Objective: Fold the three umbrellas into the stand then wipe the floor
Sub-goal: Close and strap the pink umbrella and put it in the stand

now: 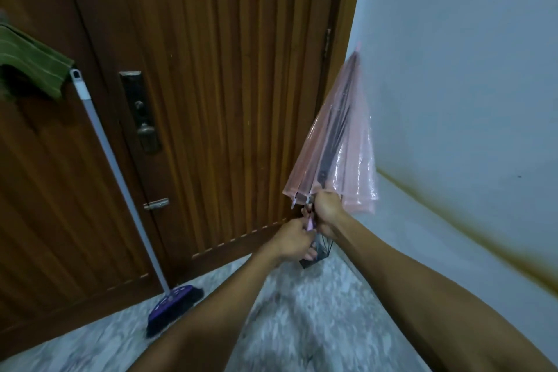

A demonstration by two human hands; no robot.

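A translucent pink umbrella points up and away toward the corner between the door and the wall, its canopy collapsed but loose. My right hand grips it at the base of the canopy. My left hand holds the pink handle just below. A black wire umbrella stand sits on the floor in the corner, mostly hidden behind my hands. No other umbrella is in view.
A brown wooden door fills the background, a pale wall stands at right. A broom with a purple head and grey pole leans on the door at left. A green cloth hangs at far left. The floor is grey marbled.
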